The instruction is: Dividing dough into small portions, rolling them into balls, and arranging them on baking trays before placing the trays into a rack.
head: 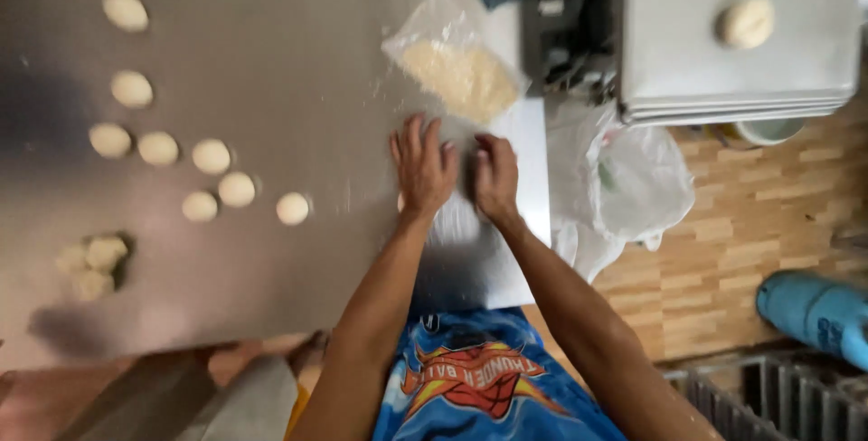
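Clear bag (457, 61) — pale crumbs inside — beyond hands.

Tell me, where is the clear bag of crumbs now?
The clear bag of crumbs lies on the steel table, just beyond the left hand and right hand, near the stacked trays.

A blue gas cylinder (814, 312) lies, apparently, on the wooden floor (741, 251) beside stacked metal trays (732, 106).
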